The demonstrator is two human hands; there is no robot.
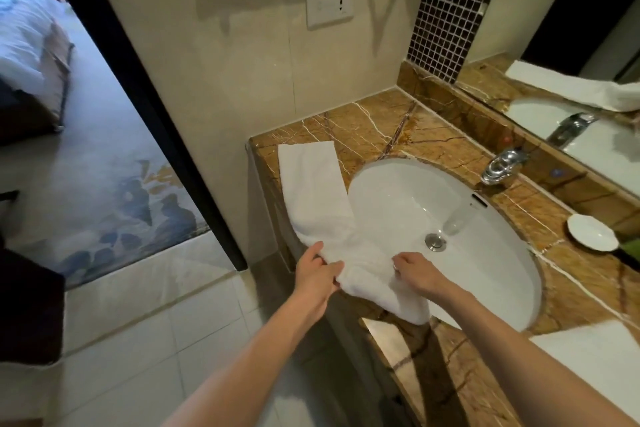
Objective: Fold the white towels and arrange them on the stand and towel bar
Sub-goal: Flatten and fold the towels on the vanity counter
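Marble counter [388, 121], left edge: white towel [311, 184] lies along it, near end gripped by left hand [317, 276] and right hand [415, 272], fingers curled.

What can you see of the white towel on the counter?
The towel is plain white, soft terry by the look, folded into a long narrow strip. Its far end lies flat on the brown marble counter, left of the sink; its near end is bunched over the sink's front rim, where the left hand and right hand grip it.
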